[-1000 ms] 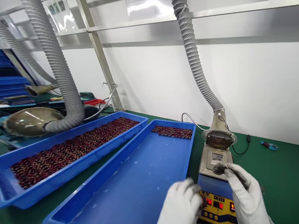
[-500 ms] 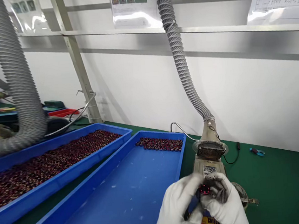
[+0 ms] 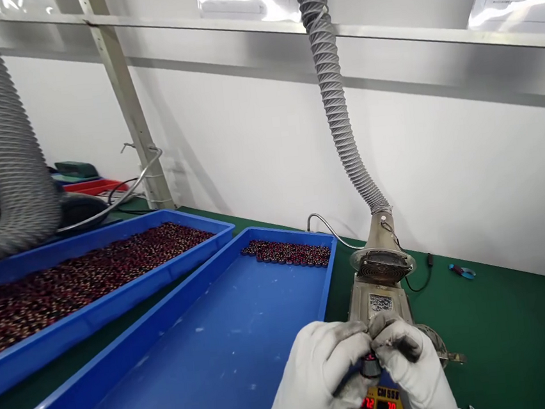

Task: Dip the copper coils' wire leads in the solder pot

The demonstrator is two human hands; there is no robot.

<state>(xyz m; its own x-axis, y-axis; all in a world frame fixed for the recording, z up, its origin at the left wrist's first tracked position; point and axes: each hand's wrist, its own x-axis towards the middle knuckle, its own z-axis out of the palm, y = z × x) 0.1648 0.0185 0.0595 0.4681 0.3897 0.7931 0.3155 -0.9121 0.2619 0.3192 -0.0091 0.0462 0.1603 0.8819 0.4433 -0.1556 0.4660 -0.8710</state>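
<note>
In white gloves with darkened fingertips, my left hand and my right hand meet low and right of centre. Between their closed fingers is a small dark round piece with a little red on top. My fingers cover part of it, and its exact kind is unclear. Just below the hands shows a yellow panel marked CM 558, with red lit digits. Behind them stands a metal machine with a round fan grille, mostly hidden at its near end.
A long blue tray has several dark red pieces along its far end. Left of it, another blue tray is heaped with similar pieces. A grey duct hose rises from the machine. Small blue-handled cutters lie at right.
The view has tilted down slightly. My fingers have closed in around the piece, whose red-dotted face was more exposed before. The digits on the panel have changed.
</note>
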